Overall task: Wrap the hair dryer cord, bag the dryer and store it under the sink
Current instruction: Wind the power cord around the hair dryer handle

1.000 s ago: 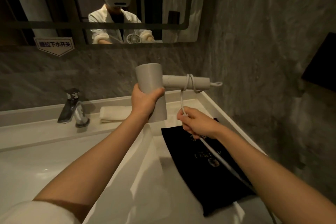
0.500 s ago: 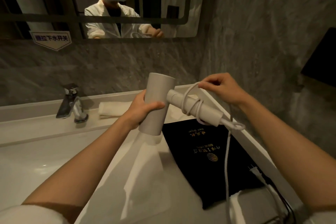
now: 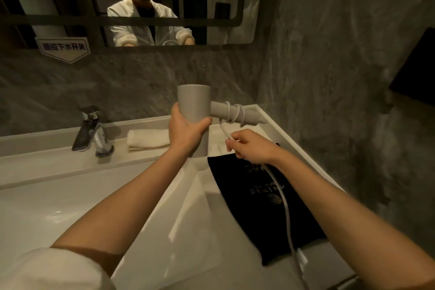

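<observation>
Grey hair dryer (image 3: 193, 110) held above the table (image 3: 211, 254), barrel upright in my left hand (image 3: 187, 133), fingers closed around it. Handle points right with several turns of white cord (image 3: 231, 113) around it. My right hand (image 3: 253, 147) is closed on the cord just below the handle; the rest trails down over the black bag (image 3: 263, 214), lying flat on the table. Folded towel (image 3: 148, 140) beside the tap (image 3: 90, 132).
</observation>
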